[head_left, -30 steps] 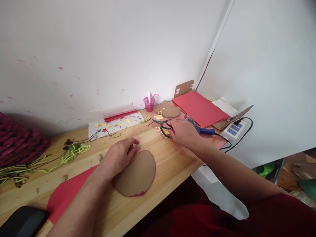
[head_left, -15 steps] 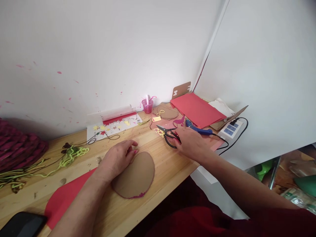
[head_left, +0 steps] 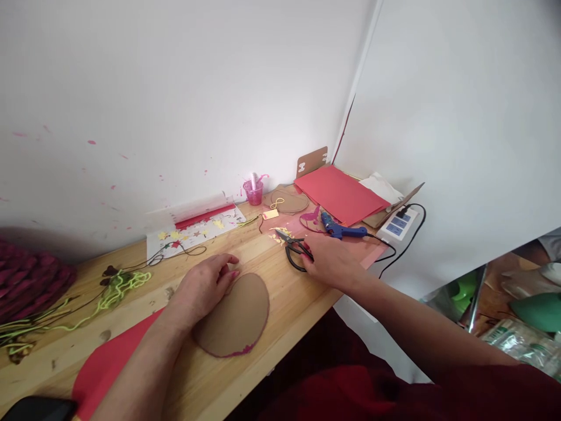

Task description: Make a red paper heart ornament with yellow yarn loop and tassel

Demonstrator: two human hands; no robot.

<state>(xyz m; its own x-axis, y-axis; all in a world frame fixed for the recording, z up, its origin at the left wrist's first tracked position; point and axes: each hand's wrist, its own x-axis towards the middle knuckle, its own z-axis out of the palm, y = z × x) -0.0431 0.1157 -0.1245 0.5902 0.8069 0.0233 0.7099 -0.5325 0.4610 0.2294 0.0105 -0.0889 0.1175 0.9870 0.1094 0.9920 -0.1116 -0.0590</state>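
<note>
My right hand (head_left: pixel 326 260) has its fingers closed on the black handles of a pair of scissors (head_left: pixel 290 239). Their blades point away to the left, over small yellow paper scraps (head_left: pixel 277 233). My left hand (head_left: pixel 204 287) rests at the upper left edge of a rounded cardboard piece (head_left: pixel 236 318) with a magenta-stained rim. Its thumb and forefinger are curved and apart, with nothing visible between them. Beneath the left forearm lies a sheet of red paper (head_left: pixel 99 365). Just beyond my right hand is a blue glue gun (head_left: pixel 344 229).
Red sheets (head_left: pixel 339 193) and a power strip (head_left: pixel 398 225) with cords occupy the right end. A magenta-stained cup (head_left: pixel 253 192) stands by the wall. Star cutouts lie on white paper (head_left: pixel 228 225). Tangled yellow-green cord (head_left: pixel 125 286) and a phone (head_left: pixel 39 408) are left.
My right hand has drawn the scissors slightly nearer to me, turning the handles. The whole view has shifted a little. My left hand stays beside the cardboard.
</note>
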